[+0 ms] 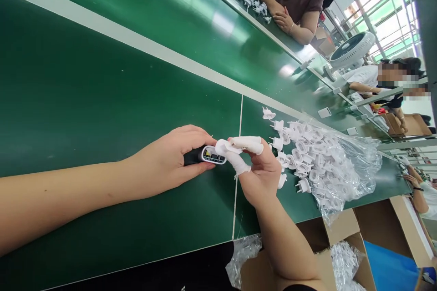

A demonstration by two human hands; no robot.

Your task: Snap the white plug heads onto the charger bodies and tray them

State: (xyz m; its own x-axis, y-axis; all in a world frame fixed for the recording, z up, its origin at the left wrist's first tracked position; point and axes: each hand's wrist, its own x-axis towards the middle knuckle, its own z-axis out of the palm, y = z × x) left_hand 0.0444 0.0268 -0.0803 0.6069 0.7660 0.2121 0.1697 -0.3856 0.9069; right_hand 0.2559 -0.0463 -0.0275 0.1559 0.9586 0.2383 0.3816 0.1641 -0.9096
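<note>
Black casing [205, 156] is clasped by the left hand [165, 158], its end uncovered; at its rim, a white part [223, 147] is pinched by the right hand [260, 170], seemingly unfitted; plugs [317, 159] are heaped beyond.

The left forearm [78, 200] is bare and reaches in from the left edge, sloping slightly up towards the middle, the left wrist [124, 179] almost in line with it. The left hand [167, 159] shows its back and is curled in a grip, the left thumb [196, 173] stretched along the near side and the fingers bent along the far side. The right forearm [288, 236], also bare, rises from the bottom edge, leaning left. The right hand [261, 173] points left, its fingertips pinched together just beside those of the left hand. White coverings [251, 144] wrap its thumb and forefinger.
</note>
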